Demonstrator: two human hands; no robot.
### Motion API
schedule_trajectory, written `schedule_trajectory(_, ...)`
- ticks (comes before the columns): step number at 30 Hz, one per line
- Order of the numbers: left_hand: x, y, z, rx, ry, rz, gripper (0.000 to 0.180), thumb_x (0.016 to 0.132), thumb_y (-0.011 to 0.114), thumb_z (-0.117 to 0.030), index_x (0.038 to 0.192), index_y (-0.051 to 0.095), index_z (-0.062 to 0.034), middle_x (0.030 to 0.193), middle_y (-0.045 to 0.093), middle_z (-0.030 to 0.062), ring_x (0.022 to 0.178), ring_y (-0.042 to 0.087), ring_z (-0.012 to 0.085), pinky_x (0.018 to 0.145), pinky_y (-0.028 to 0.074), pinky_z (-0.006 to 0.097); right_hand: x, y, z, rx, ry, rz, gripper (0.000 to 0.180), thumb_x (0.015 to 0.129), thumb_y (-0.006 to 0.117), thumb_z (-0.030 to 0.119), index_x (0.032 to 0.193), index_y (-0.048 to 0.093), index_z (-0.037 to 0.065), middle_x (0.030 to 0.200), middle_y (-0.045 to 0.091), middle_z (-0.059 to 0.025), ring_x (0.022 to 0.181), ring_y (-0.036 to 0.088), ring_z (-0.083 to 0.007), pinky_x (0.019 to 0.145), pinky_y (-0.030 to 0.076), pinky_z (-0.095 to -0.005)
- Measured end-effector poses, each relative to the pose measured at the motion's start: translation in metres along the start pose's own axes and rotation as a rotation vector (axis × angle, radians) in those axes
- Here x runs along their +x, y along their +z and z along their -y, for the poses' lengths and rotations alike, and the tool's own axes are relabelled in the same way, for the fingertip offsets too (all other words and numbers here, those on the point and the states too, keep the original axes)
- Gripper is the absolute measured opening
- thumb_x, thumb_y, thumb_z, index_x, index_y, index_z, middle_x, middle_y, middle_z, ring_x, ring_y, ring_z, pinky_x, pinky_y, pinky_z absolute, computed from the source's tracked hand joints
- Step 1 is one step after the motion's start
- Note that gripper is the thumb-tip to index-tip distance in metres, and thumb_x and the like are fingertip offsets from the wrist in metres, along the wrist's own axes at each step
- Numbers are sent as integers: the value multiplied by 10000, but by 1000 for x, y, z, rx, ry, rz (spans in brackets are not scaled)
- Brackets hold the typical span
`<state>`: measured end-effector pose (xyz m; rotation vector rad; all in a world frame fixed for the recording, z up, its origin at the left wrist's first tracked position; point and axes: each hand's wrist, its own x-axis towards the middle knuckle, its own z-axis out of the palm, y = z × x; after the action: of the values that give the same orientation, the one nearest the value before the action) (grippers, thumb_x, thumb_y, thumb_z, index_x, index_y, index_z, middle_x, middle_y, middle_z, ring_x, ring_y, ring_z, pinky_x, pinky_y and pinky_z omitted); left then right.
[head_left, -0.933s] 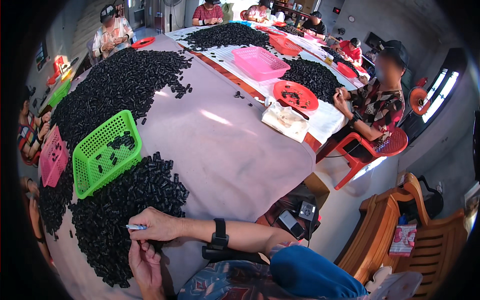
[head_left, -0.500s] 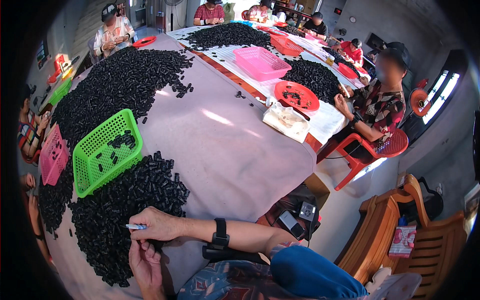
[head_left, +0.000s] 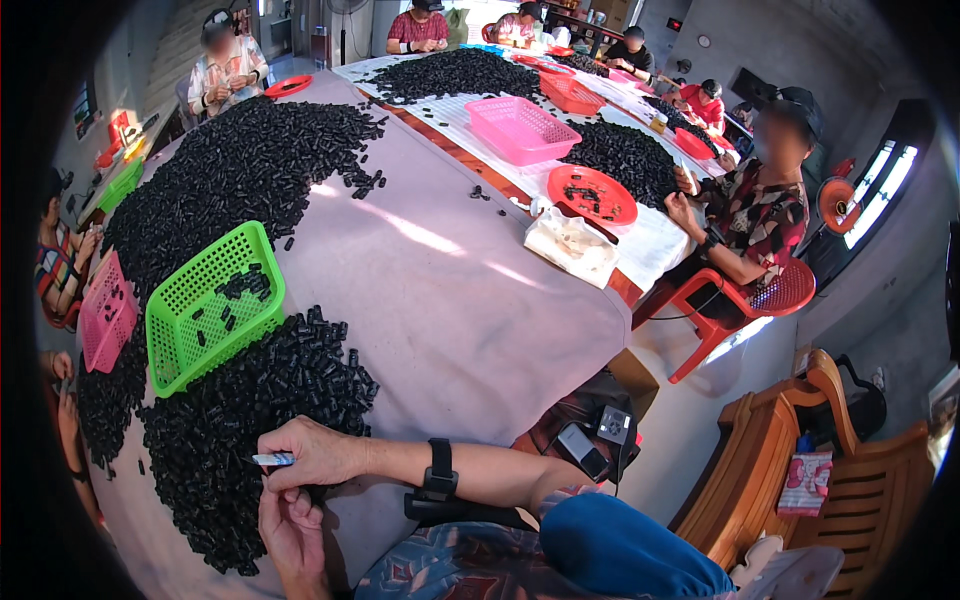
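Mid-sorting: right hand (head_left: 315, 455) pinching a small white tool (head_left: 272, 459), left hand (head_left: 290, 530) loosely open beside the black tubes (head_left: 240, 420); next probably needs picking one tube.

— Did we see anything shift between the earlier pictures and this one?

— Very little. We found our right hand (head_left: 318, 455) a touch lower in the frame at the lower left, its thumb and forefinger pinched on the small white piece (head_left: 273, 459), which sat a shade lower and further right than before.

— And our left hand (head_left: 290, 530)?

— We saw it sit a little lower under the right one, at the near edge of the heap of black cylinders (head_left: 250, 420).

— Anything further off?

— At the right of the frame, the person in the patterned shirt (head_left: 755, 215) had moved their hands only slightly over the far table.
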<state>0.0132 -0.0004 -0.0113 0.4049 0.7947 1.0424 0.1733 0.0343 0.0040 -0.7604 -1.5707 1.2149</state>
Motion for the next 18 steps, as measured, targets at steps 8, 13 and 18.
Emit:
schedule_trajectory(8,0,-1,1,4,-13,7,176,951,441,-254,1000,520,-104,714,461,-24,557,422,63,451,354,199,0,-1,0,-14,-3,6,202,683,681,150,707,570,-17,595,588,-77,563,558,-91,539,456,-276)
schedule_trajectory(13,0,1,0,3,-18,12,176,949,445,-261,983,520,-106,711,458,-24,554,420,64,451,351,204,0,0,-1,-10,-5,0,221,671,689,170,711,574,-14,600,587,-79,562,557,-101,538,451,-281)
schedule_trajectory(18,0,1,0,9,-17,-5,173,947,449,-263,950,517,-104,705,454,-24,553,418,65,454,346,206,-1,-1,3,17,34,4,239,659,695,188,717,576,-11,607,585,-81,565,555,-106,536,446,-285)
